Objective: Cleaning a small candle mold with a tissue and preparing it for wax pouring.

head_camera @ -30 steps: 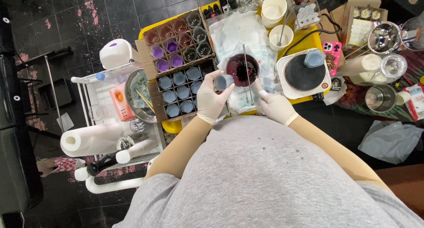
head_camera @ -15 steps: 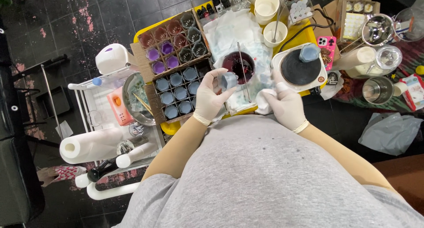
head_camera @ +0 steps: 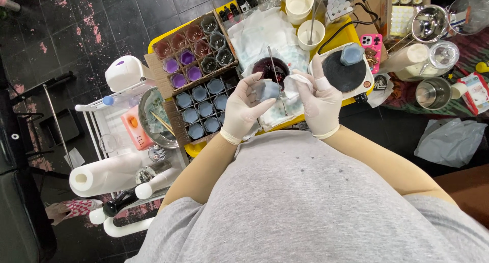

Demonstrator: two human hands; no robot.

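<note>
My left hand [head_camera: 244, 107], in a white glove, grips a small blue-grey faceted jar [head_camera: 268, 90] above the yellow table [head_camera: 346, 34]. My right hand [head_camera: 320, 97], also gloved, holds a crumpled white tissue [head_camera: 298, 85] against the jar's side. Just behind the hands stands a dark bowl of deep red liquid [head_camera: 270, 67] with a thin metal rod leaning in it. To the right, another blue-grey jar [head_camera: 352, 53] sits on a round black hot plate [head_camera: 346, 74].
Cardboard trays hold several blue jars [head_camera: 204, 110] and purple and dark jars [head_camera: 191, 54]. White cups [head_camera: 299, 3], a pink phone [head_camera: 372, 44], metal pots [head_camera: 430, 23], a paper roll [head_camera: 109, 174] and a white cart [head_camera: 102, 135] surround the table.
Both hands have risen toward me with the jar. The right hand has brought the tissue up against it.
</note>
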